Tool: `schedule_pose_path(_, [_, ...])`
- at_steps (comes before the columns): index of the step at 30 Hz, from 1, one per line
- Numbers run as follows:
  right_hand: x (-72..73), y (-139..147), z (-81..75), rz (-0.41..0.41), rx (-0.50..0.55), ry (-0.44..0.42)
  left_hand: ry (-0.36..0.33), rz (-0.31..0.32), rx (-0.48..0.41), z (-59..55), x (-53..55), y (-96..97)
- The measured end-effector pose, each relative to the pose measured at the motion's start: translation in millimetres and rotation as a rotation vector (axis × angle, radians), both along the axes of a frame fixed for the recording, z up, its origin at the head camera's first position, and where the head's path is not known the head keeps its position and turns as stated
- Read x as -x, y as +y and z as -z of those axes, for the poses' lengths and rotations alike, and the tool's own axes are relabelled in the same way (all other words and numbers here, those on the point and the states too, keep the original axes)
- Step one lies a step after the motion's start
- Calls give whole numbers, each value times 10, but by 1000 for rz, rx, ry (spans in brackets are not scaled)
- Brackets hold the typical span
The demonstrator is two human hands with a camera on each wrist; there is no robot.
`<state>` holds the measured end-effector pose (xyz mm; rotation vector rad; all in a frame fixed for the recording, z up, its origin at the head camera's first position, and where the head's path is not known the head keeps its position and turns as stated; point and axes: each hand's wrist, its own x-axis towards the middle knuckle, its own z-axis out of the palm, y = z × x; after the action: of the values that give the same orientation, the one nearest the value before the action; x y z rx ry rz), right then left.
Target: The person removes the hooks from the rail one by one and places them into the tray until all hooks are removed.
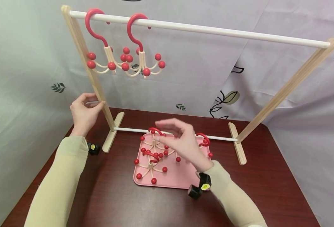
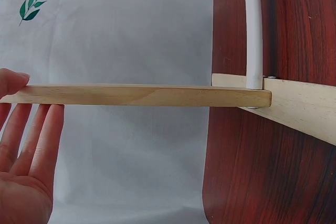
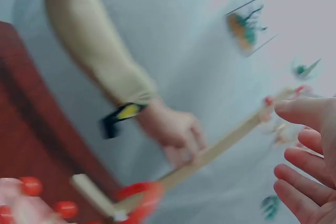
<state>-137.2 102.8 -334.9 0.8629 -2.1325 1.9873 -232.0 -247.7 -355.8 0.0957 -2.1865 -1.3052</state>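
My left hand [image 1: 84, 112] pinches the left wooden post [image 2: 157, 95] of a stand; in the left wrist view the thumb lies along one side and the fingers along the other. My right hand [image 1: 181, 137], fingers loosely bent and holding nothing, is over a pink tray [image 1: 181, 179]. Several red-hooked hangers with curved pale arms tipped by red balls lie there, including a front-left hanger [image 1: 151, 167] and one at the right partly behind my hand, its red hook [image 1: 203, 138] showing. Two more, a left hanger [image 1: 109, 53] and a right hanger [image 1: 142, 61], hang from the white rail [image 1: 212, 29].
The stand's right post [image 1: 286, 91] leans outward in the head view. Its left foot [image 1: 113, 132] and right foot [image 1: 237, 143] rest on the dark red table [image 1: 107, 195], joined by a low white bar [image 1: 131, 129]. Pale patterned cloth [image 1: 184, 78] hangs behind.
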Motion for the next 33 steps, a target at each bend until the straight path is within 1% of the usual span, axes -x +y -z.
schedule_pose_path(4, [91,5,-333,28,70,100,3,3,-1,-2,-1,-1])
schedule_pose_path(9, [231,-48,-759,40,171,190,3,11,-9,-2,-5,-3])
schedule_pose_path(12, [311,-105,-1025,51,225,205,-1,11,-9,3,-6,-5])
schedule_pose_path(15, [339,-171,-1288,73,262,181,-8,8,-8,11,-5,-7])
schedule_pose_path(19, [356,-258,-1566,110,248,161,-10,10,-11,20,-2,-8])
schedule_pose_path(22, [411,-323,-1690,137,207,135,-4,13,-13,22,-1,-8])
schedule_pose_path(25, [506,-394,-1757,141,165,105,2,18,-14,19,-1,-6])
schedule_pose_path(27, [574,-445,-1780,131,130,85,1,17,-12,17,-2,-5])
schedule_pose_path(30, [659,-523,-1796,109,72,86,3,14,-7,14,-1,-6])
schedule_pose_path(33, [705,-596,-1808,109,24,84,8,11,-2,11,2,-9])
